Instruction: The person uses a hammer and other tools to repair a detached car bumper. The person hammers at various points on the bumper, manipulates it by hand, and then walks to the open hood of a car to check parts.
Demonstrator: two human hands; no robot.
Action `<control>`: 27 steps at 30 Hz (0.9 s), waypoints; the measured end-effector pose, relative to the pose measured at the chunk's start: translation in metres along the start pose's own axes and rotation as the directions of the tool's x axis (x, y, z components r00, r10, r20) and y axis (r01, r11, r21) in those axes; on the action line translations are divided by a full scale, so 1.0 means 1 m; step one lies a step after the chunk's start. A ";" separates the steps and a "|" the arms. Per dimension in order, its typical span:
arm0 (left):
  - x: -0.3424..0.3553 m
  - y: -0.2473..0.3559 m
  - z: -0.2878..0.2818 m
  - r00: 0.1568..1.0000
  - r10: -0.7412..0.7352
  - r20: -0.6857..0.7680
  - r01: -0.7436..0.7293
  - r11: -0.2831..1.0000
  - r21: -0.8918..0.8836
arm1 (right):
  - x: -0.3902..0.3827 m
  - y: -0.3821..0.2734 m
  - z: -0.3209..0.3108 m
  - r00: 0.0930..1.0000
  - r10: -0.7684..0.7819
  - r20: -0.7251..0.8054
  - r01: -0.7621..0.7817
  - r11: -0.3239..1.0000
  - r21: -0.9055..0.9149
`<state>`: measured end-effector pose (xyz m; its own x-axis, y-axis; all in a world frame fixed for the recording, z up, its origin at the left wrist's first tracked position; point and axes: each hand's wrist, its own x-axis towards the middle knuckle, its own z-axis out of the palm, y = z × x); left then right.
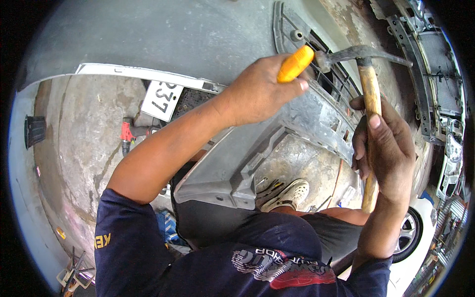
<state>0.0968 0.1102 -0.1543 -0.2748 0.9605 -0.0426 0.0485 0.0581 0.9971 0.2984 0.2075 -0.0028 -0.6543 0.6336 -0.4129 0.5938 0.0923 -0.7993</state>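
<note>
My left hand grips a yellow-handled tool at a slant above the slatted opening of a grey plastic bumper; the tool's working end is hidden by my hand. My right hand is wrapped around the wooden handle of a hammer, held upright. The hammer's round metal face is beside the top of the yellow handle, and its long thin end reaches right. The bumper rests across my lap, with its larger grey panel spreading across the upper left.
On the concrete floor at left lie a red drill and a white plate. Car front parts line the right side, with a white car body and wheel at lower right. My shoe is below the bumper among small tools.
</note>
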 end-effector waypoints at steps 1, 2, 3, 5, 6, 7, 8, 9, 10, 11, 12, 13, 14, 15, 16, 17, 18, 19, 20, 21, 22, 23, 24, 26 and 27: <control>-0.002 -0.002 -0.001 1.000 -0.014 -0.018 0.014 1.000 -0.016 | -0.001 -0.003 -0.007 0.991 -0.058 -0.121 0.056 0.998 -0.025; -0.003 -0.004 -0.002 1.000 0.014 -0.006 -0.014 0.999 -0.030 | -0.001 -0.006 -0.013 0.965 -0.114 -0.237 0.104 0.993 -0.057; -0.003 -0.005 -0.002 0.999 0.042 0.006 -0.042 0.998 -0.044 | 0.000 -0.008 -0.016 0.922 -0.171 -0.347 0.148 0.985 -0.093; 0.001 -0.004 0.004 0.996 0.082 0.039 -0.080 0.995 -0.053 | -0.003 -0.006 -0.038 0.679 -0.464 -0.568 0.315 0.884 -0.345; 0.000 -0.002 0.006 0.996 0.080 0.027 -0.079 0.997 -0.024 | -0.005 0.012 -0.081 0.597 -0.683 -0.421 0.325 0.686 -0.651; 0.000 0.001 0.009 0.996 0.083 0.025 -0.083 0.997 0.000 | -0.010 0.030 -0.124 0.517 -0.831 -0.207 0.285 0.394 -0.874; -0.003 0.003 0.009 0.999 0.050 0.016 -0.051 0.998 0.043 | -0.001 0.032 -0.091 0.582 -0.773 -0.252 0.320 0.502 -0.803; -0.004 0.006 0.008 0.999 0.038 0.034 -0.040 0.997 0.059 | -0.001 0.027 -0.056 0.649 -0.700 -0.296 0.305 0.597 -0.742; -0.005 0.008 0.007 0.999 0.023 0.041 -0.026 0.996 0.084 | 0.002 0.023 -0.021 0.708 -0.624 -0.331 0.289 0.684 -0.670; -0.009 0.008 0.006 0.999 0.009 0.033 -0.011 0.997 0.080 | -0.004 0.006 -0.002 0.880 -0.305 -0.363 0.128 0.890 -0.437; -0.011 0.002 0.004 1.000 -0.009 0.020 0.007 0.997 0.077 | -0.007 -0.004 0.005 0.957 0.043 -0.287 -0.100 0.977 -0.188; -0.012 -0.003 0.002 1.000 -0.028 0.006 0.027 0.997 0.074 | -0.007 -0.004 -0.005 0.910 -0.097 -0.402 0.063 0.993 -0.096; -0.016 -0.005 0.004 1.000 -0.018 0.021 0.017 0.998 0.057 | -0.010 -0.009 -0.016 0.825 -0.240 -0.512 0.246 0.968 -0.056; -0.013 -0.005 0.011 0.997 0.001 0.073 -0.002 1.000 0.023 | -0.008 0.000 -0.058 0.888 -0.365 -0.281 0.345 0.931 -0.120; -0.005 -0.002 0.012 0.995 0.039 0.096 -0.041 0.999 0.014 | -0.001 0.011 -0.099 0.885 -0.464 0.023 0.465 0.881 -0.095; 0.001 0.001 0.013 0.993 0.053 0.101 -0.056 0.998 0.022 | 0.007 0.023 -0.141 0.806 -0.510 0.299 0.536 0.844 -0.005; -0.004 0.002 0.011 0.997 0.027 0.077 -0.031 0.998 0.051 | 0.001 0.065 -0.084 0.864 -0.500 0.060 0.494 0.819 -0.291; -0.012 0.010 0.011 0.997 0.030 0.070 -0.035 0.997 0.068 | -0.005 0.043 -0.056 0.960 -0.273 0.054 0.278 0.935 -0.220; -0.014 0.002 0.009 0.996 0.033 0.081 -0.039 0.996 0.080 | -0.009 0.020 -0.028 0.999 0.011 0.036 -0.005 0.988 -0.155; -0.023 -0.017 0.008 0.996 0.015 0.087 -0.023 0.996 0.092 | -0.011 -0.001 0.001 0.963 0.268 0.028 -0.264 0.959 -0.102; -0.030 -0.028 0.004 0.997 0.005 0.080 -0.013 0.995 0.101 | -0.011 0.009 -0.014 0.987 0.059 -0.147 -0.059 0.998 -0.001; -0.029 -0.026 0.005 0.998 0.002 0.059 -0.008 0.994 0.110 | -0.014 0.011 -0.023 0.958 -0.102 -0.266 0.139 0.982 0.124; -0.023 -0.011 0.002 0.999 0.006 0.048 -0.012 0.993 0.117 | -0.019 0.008 -0.033 0.880 -0.273 -0.388 0.367 0.910 0.192; -0.019 -0.003 0.003 0.979 0.190 -0.072 -0.176 0.969 0.172 | -0.008 -0.008 -0.050 0.773 -0.529 -0.350 0.634 0.672 0.384; -0.019 0.013 -0.003 0.977 0.187 -0.099 -0.171 0.973 0.155 | -0.006 -0.003 -0.063 0.785 -0.561 -0.261 0.614 0.650 0.448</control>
<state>0.1001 0.0922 -0.1401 -0.3545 0.9227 0.1514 0.2429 -0.0655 0.9678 0.3302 0.2518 0.0292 -0.7247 0.6466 0.2382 -0.2248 0.1049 -0.9687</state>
